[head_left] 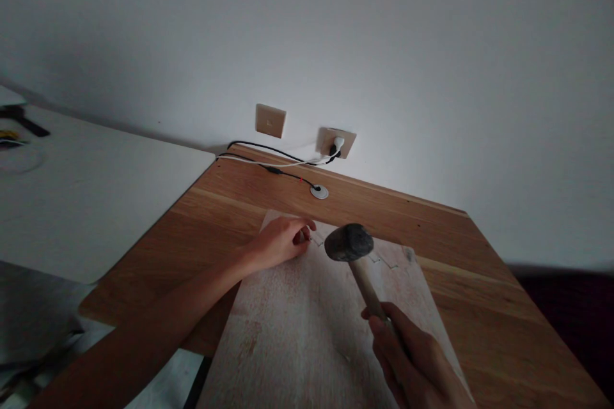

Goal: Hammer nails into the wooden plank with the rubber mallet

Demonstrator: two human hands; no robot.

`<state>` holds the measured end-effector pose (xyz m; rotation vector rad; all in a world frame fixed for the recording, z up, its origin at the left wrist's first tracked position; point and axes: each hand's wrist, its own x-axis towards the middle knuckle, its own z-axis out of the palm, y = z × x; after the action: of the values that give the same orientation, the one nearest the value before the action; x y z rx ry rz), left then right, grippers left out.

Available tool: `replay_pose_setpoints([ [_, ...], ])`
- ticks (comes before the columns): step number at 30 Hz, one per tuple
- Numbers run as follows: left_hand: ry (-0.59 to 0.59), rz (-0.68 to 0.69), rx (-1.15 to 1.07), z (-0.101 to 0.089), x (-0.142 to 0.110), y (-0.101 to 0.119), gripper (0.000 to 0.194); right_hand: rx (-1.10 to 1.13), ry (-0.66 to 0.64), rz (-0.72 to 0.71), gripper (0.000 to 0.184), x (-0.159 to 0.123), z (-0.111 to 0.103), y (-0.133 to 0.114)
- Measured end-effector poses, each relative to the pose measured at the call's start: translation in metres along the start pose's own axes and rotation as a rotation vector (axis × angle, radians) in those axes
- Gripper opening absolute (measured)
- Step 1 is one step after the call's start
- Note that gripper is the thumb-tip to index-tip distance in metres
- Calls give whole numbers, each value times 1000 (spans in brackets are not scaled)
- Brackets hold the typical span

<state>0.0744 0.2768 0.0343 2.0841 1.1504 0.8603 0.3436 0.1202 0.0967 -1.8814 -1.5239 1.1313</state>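
A rubber mallet (349,243) with a dark head and a light wooden handle is gripped in my right hand (407,351). Its head hangs above the upper part of a pale wooden board (297,332). My left hand (283,239) rests at the board's far left, thumb and fingers curled in a pinch; whatever is between the fingertips is too small to make out. Just right of those fingertips a thin nail-like piece (318,241) stands on the board. Several similar thin pieces (393,266) stand in a row farther right, past the mallet head.
The board lies on a brown wooden desk (489,294) against a white wall. Behind it are a cable grommet (319,192), black and white cables, and a wall socket (338,142) with plugs. A white table (119,185) adjoins at the left, with dark items (29,121) on it.
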Motion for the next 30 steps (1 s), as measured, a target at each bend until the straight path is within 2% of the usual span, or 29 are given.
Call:
replay_pose_setpoints([
  [3, -23, -12, -57, -1, -2, 0, 46, 3, -37, -16, 65, 10, 13, -14],
  [7, -34, -11, -73, -3, -4, 0, 58, 0, -89, -26, 63, 18, 23, -28],
  [12, -9, -13, -36, -1, -2, -2, 69, -85, -158, -62, 60, 25, 28, -32],
  [18, 4, -25, -70, 1, 0, -2, 68, -70, -139, -46, 67, 31, 33, -23],
  [23, 5, -36, -101, 0, 1, 0, 60, -70, -162, -40, 56, 30, 31, -28],
  [30, -2, -27, -100, -2, 1, -1, 53, -66, -147, -54, 58, 21, 24, -34],
])
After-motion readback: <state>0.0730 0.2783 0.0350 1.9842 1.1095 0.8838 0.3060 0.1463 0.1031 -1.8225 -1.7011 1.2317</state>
